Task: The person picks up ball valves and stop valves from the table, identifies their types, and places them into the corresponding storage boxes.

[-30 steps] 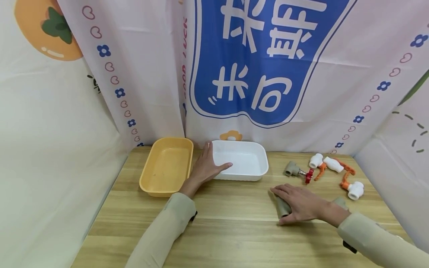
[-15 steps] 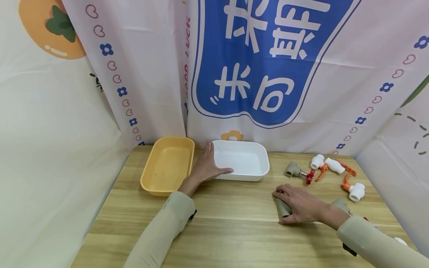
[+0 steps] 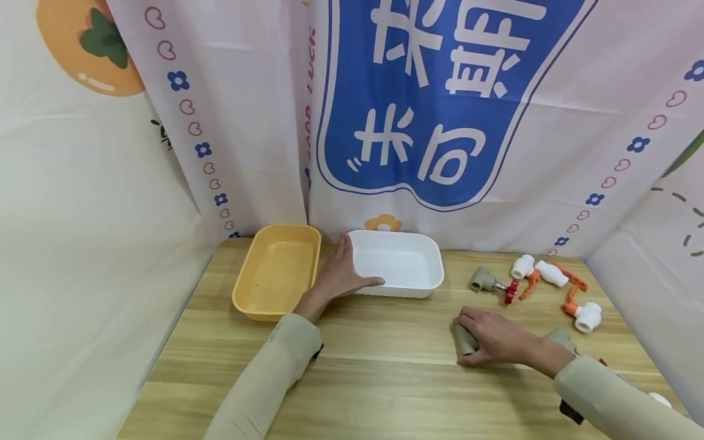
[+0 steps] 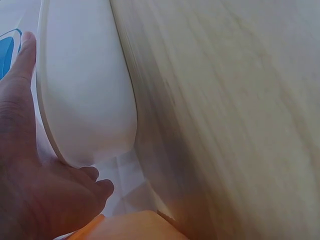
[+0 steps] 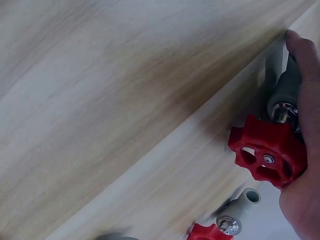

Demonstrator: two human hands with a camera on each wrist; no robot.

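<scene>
At the left end of a white plastic tray point(image 3: 434, 263), my left hand point(image 3: 334, 276) is spread across the corner. Its thumb lies over the near rim and the other fingers reach toward the back. The left wrist view shows the outer wall of the tray point(image 4: 85, 75) beside this hand. Right of the middle of the table, my right hand point(image 3: 497, 336) grips a grey pipe stop valve point(image 3: 464, 342) from above, close over the wood. In the right wrist view the valve's red handwheel point(image 5: 270, 157) shows under the palm. Most of its grey body is hidden by the hand.
A yellow tray point(image 3: 238, 298) stands left of the white one. At the right lie another grey valve point(image 3: 483, 278) with a red handle and several white ball valves point(image 3: 587, 316) with orange levers. A further grey valve point(image 3: 560, 336) lies partly behind my right forearm.
The right fingertips have drawn in closer round the grey valve. My left thumb has dropped slightly, onto the near rim of the white tray. The head view has shifted a little.
</scene>
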